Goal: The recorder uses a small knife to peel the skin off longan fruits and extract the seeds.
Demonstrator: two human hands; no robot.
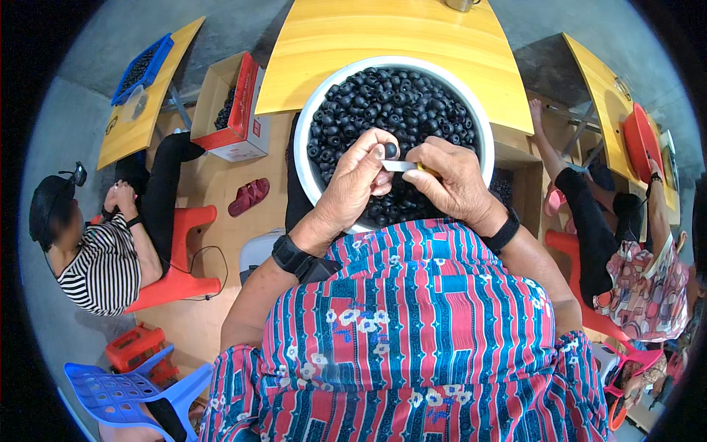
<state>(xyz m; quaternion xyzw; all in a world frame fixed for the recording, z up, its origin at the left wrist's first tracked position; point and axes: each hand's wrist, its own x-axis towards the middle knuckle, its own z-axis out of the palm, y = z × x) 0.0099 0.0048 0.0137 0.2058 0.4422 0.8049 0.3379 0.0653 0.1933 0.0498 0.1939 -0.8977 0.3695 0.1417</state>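
A wide pale basin in front of me is heaped with small, round, glossy black pieces, many showing a lighter spot or dimple. Their exact kind is unclear. Above the heap, my left hand pinches one round black piece between thumb and fingers. My right hand is closed round the yellow handle of a small knife. Its short, flat blade points left, just beneath the held piece and next to my left fingers. Whether the edge touches the piece cannot be made out.
The basin sits against a yellow table. Left are a red carton with more black pieces, a blue crate, sandals and a seated person. At right, another person sits by a table with a red basin.
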